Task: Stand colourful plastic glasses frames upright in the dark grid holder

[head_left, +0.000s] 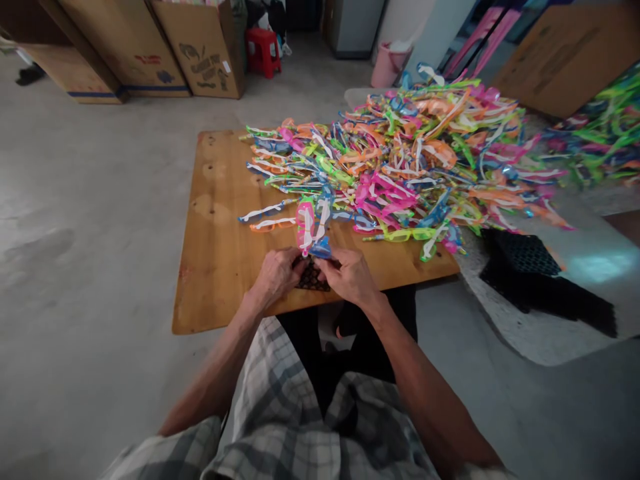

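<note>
Near the table's front edge, my left hand and my right hand face each other, fingers pinched. Between them, their fingertips grip the upper sides of a small black piece with a honeycomb pattern; its full shape is partly covered by my fingers. Just beyond the fingertips lie a pink translucent plastic piece with a white strip and a blue translucent one, close to or touching my fingers. An orange-framed piece rests to the left of them.
A large heap of bright plastic pieces covers the wooden table's right and back. Black patterned sheets lie on a pale surface at the right. Cardboard boxes, a red stool and a pink bucket stand behind.
</note>
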The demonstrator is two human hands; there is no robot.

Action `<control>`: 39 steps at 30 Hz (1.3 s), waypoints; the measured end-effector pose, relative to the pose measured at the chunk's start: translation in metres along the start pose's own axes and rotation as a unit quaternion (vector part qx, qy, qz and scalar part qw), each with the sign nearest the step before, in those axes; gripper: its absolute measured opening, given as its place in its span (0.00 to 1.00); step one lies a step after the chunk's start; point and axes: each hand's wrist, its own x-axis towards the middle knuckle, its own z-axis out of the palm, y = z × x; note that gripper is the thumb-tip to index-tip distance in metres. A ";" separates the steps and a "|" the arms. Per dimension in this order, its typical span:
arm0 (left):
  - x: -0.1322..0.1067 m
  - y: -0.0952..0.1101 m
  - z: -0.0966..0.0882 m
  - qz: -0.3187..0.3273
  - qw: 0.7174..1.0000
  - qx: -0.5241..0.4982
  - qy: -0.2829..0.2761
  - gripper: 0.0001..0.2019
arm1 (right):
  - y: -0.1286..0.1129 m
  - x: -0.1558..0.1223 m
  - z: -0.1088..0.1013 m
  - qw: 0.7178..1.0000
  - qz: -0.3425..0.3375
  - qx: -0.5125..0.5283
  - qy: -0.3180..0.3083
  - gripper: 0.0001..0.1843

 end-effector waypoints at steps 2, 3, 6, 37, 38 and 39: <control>0.001 0.002 -0.003 -0.009 1.000 -0.004 -0.007 0.06 | 0.003 0.000 -0.001 0.997 0.042 0.065 -0.017 0.11; 0.001 0.003 -0.005 -0.012 1.000 -0.005 -0.011 0.06 | 0.005 -0.001 0.000 0.995 0.052 0.081 -0.019 0.12; 0.002 0.005 -0.007 -0.011 0.999 -0.013 -0.031 0.07 | 0.009 -0.003 0.003 0.997 0.042 0.067 -0.015 0.13; -0.002 -0.005 0.005 0.001 1.000 0.021 0.020 0.08 | 0.044 -0.012 -0.034 0.967 0.163 0.096 0.168 0.12; -0.002 -0.005 0.004 0.000 1.000 0.021 0.023 0.09 | 0.044 -0.009 -0.034 0.969 0.161 0.087 0.167 0.11; -0.001 -0.004 0.004 -0.001 0.999 0.020 0.025 0.09 | 0.044 -0.007 -0.034 0.970 0.160 0.079 0.165 0.10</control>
